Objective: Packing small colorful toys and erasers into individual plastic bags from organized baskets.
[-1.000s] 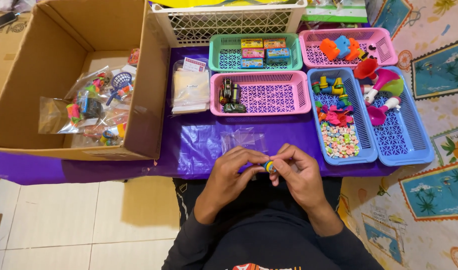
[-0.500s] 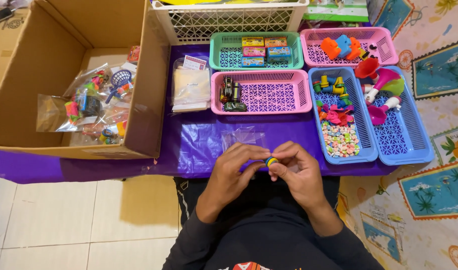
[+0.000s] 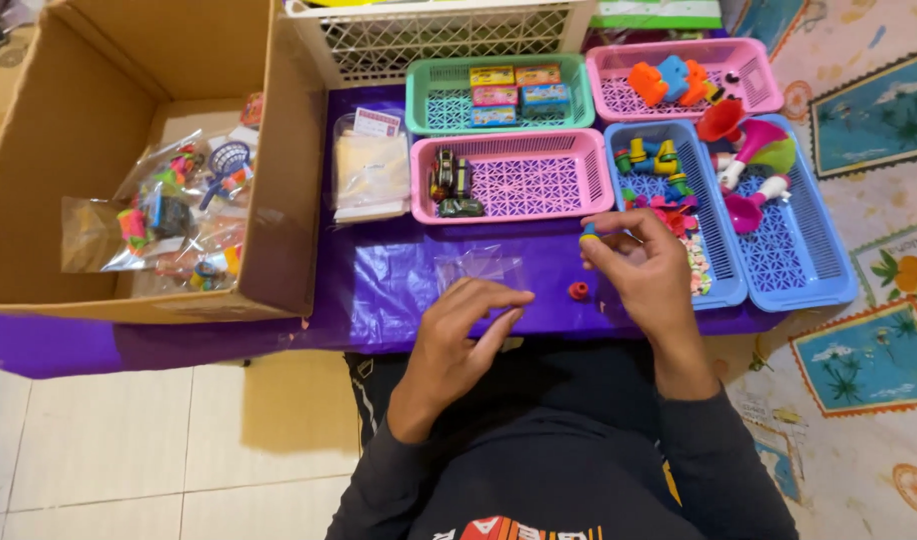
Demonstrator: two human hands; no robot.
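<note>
My right hand (image 3: 641,270) pinches a small blue-and-yellow toy piece (image 3: 589,233) above the purple table cover (image 3: 379,290), just left of a blue basket. A small red ring-shaped piece (image 3: 579,291) lies on the cover below that hand. My left hand (image 3: 467,325) hovers with fingers spread and nothing in it, close to a clear plastic bag (image 3: 479,268) lying flat on the cover.
An open cardboard box (image 3: 129,150) at left holds bagged toys (image 3: 169,220). Pink basket (image 3: 519,178) with small toy cars, green basket (image 3: 499,92) with little boxes, pink basket (image 3: 679,78), two blue baskets (image 3: 724,270) (image 3: 809,260) of toys, white basket (image 3: 449,35) behind. Stack of bags (image 3: 371,175).
My hands were together working a small piece at the table edge. They have parted: the right moved up and right with the piece, the left opened, and a red ring lies on the cover.
</note>
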